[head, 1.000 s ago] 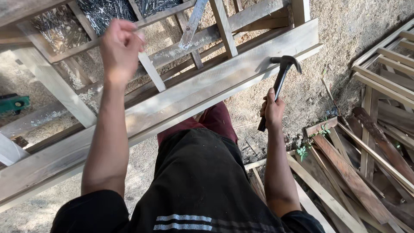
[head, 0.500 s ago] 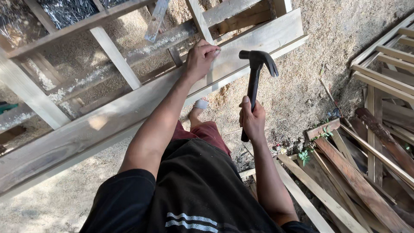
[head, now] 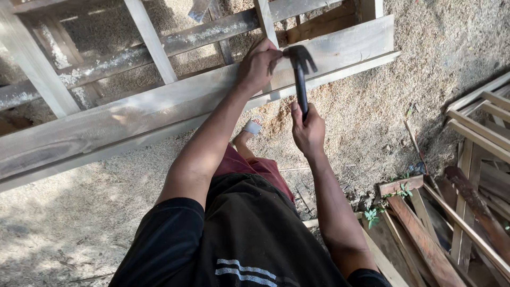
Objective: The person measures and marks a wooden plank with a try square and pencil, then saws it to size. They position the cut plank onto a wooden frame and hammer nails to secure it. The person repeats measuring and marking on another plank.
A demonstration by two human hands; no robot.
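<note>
The right hand, clenched around the black claw hammer, had swung it to the pale wooden plank, where the left hand pinched something unseen.

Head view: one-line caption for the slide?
Right hand holds black claw hammer against long pale wooden plank, left hand pinching beside its head.

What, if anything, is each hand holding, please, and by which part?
The right hand grips a black claw hammer by its handle's lower end. The left hand rests on the long pale wooden plank; anything pinched cannot be told.
</note>
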